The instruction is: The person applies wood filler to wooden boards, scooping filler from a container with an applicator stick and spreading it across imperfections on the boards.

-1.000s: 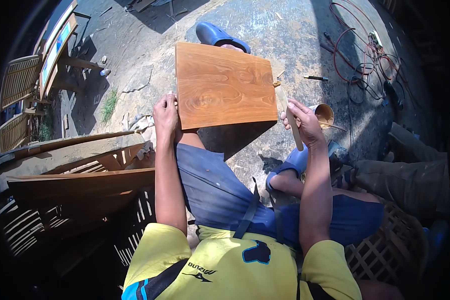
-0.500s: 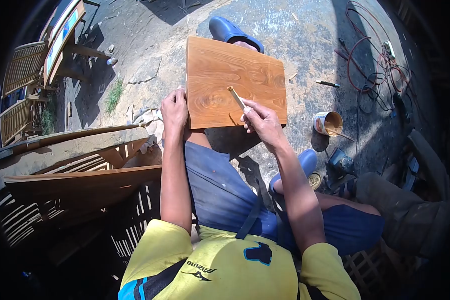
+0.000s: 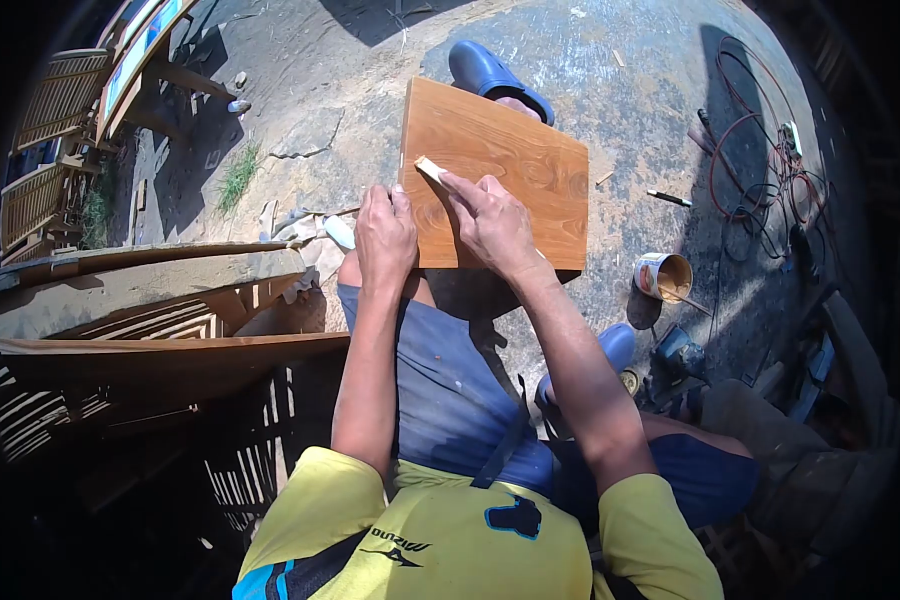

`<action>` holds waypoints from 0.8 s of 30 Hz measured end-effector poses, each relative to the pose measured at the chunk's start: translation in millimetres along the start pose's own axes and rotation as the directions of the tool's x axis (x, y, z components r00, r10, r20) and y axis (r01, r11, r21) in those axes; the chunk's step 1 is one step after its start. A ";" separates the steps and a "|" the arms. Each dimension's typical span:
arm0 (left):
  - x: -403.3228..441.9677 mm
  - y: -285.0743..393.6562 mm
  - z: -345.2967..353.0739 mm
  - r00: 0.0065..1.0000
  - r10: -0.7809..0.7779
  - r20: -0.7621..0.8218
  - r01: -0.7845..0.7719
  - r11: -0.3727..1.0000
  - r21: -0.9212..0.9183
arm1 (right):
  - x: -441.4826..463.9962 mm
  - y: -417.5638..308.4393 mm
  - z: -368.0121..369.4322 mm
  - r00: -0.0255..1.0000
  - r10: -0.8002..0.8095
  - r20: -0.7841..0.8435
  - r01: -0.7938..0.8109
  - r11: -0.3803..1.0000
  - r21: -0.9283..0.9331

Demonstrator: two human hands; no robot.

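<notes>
A flat wooden board (image 3: pixel 530 165) with swirling brown grain lies tilted over my knees. My left hand (image 3: pixel 386 232) is closed on its near left corner, with the knuckles up; the fingertips are partly hidden. My right hand (image 3: pixel 495 225) grips a small flat wooden stick (image 3: pixel 429 168) whose pale end touches the board near the left edge. The index finger lies along the stick, and the rest of it is covered by the hand. The hand's shadow falls on the board's face.
A can (image 3: pixel 647 275) of brown paste with a stick in it stands on the ground at right. Further right lie tangled cords (image 3: pixel 770 190) and a black marker-like rod (image 3: pixel 669 198). Wooden furniture parts (image 3: pixel 150 268) are at left. A blue shoe (image 3: pixel 485 68) is beyond the board.
My right hand has moved left and turned the stick, bringing its tip to the board's left side. My left hand has shifted inward over the corner. The whole view has shifted slightly.
</notes>
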State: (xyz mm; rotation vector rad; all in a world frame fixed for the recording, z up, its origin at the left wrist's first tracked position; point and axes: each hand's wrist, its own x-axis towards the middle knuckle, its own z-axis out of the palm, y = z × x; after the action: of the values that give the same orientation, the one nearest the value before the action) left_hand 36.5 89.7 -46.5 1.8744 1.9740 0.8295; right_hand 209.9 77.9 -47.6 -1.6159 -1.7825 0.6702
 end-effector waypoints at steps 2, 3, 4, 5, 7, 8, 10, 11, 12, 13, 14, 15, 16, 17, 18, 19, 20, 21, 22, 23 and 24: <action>-0.6 -0.4 0.5 1.000 -0.005 0.006 0.005 1.000 0.002 | 3.0 -2.1 -12.0 1.000 0.019 0.022 -0.018 0.998 -0.063; -0.5 -0.4 0.5 1.000 -0.002 0.005 0.002 1.000 0.002 | 4.9 -4.4 -16.6 0.999 0.041 0.036 -0.036 0.992 -0.122; -0.2 -0.3 0.6 1.000 0.004 0.006 -0.004 1.000 0.001 | 8.0 -7.0 -18.9 0.998 0.043 0.035 -0.038 0.992 -0.121; -0.1 -0.1 0.6 1.000 0.007 0.011 -0.007 1.000 0.001 | 12.7 -8.6 -20.7 0.998 -0.001 0.061 0.008 0.993 -0.121; -0.2 0.5 1.0 1.000 -0.004 0.016 0.003 1.000 0.024 | 24.7 -11.0 -24.8 0.989 -0.016 0.144 0.038 0.988 -0.147; -0.5 -0.1 0.9 1.000 -0.002 0.025 0.001 1.000 0.023 | 30.3 -7.2 -28.1 0.990 -0.007 0.143 0.029 0.989 -0.148; -0.3 -2.6 0.3 0.999 0.009 0.034 -0.010 1.000 0.029 | 40.9 2.4 -35.2 0.967 -0.086 0.240 0.133 0.973 -0.187; -0.2 -3.0 1.1 1.000 0.020 0.022 -0.021 0.999 0.031 | 45.3 6.8 -37.8 0.958 -0.078 0.275 0.140 0.967 -0.212; -0.2 -3.8 0.9 0.999 0.023 0.027 -0.024 0.999 0.031 | 46.9 11.1 -41.4 0.959 -0.073 0.273 0.133 0.968 -0.212; -0.4 -4.0 0.5 0.999 0.022 0.031 -0.023 0.999 0.026 | 47.4 16.8 -45.6 0.948 -0.087 0.306 0.162 0.960 -0.229; -0.3 -3.8 0.7 0.999 0.021 0.032 -0.021 1.000 0.020 | 47.5 22.1 -49.8 0.935 -0.101 0.339 0.192 0.950 -0.245; -0.4 -3.4 0.9 0.999 0.024 0.035 -0.025 0.999 0.020 | 46.9 26.6 -52.8 0.924 -0.089 0.371 0.194 0.947 -0.256; -1.0 -3.8 0.9 0.999 0.030 0.031 -0.031 0.999 0.027 | 44.9 34.5 -51.5 0.926 -0.086 0.368 0.189 0.949 -0.254; -0.5 -4.3 0.6 0.999 0.039 0.027 -0.040 0.999 0.034 | 42.7 42.0 -48.9 0.928 -0.071 0.366 0.170 0.954 -0.246; 0.3 -4.7 0.5 0.998 0.047 0.031 -0.048 0.998 0.037 | 40.8 49.8 -46.9 0.930 -0.054 0.364 0.150 0.959 -0.239; 0.5 -5.4 0.8 0.999 0.043 0.033 -0.044 0.998 0.033 | 39.0 56.1 -46.7 0.932 -0.051 0.358 0.143 0.961 -0.237; -0.2 -5.9 0.9 0.999 0.039 0.038 -0.040 0.999 0.030 | 36.0 62.8 -46.7 0.934 -0.047 0.354 0.131 0.967 -0.218; -1.6 -6.8 1.2 0.998 0.045 0.046 -0.047 0.998 0.032 | 32.7 70.0 -47.7 0.936 -0.041 0.350 0.117 0.973 -0.199; -2.4 -7.5 1.6 0.999 0.031 0.045 -0.033 0.998 0.045 | 30.1 74.6 -51.1 0.939 -0.031 0.342 0.105 0.975 -0.198; -1.5 -8.1 2.2 0.998 0.031 0.050 -0.033 0.998 0.045 | 27.8 79.4 -55.6 0.929 0.027 0.370 0.067 0.969 -0.239; -0.8 -8.8 2.8 0.998 0.031 0.055 -0.033 0.998 0.046 | 25.6 85.2 -62.4 0.913 0.088 0.398 0.033 0.958 -0.286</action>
State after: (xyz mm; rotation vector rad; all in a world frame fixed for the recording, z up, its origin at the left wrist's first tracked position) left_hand 31.1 89.6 -54.0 1.9381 1.9515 0.7390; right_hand 312.0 110.5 -65.3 -1.7904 -2.2486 0.8421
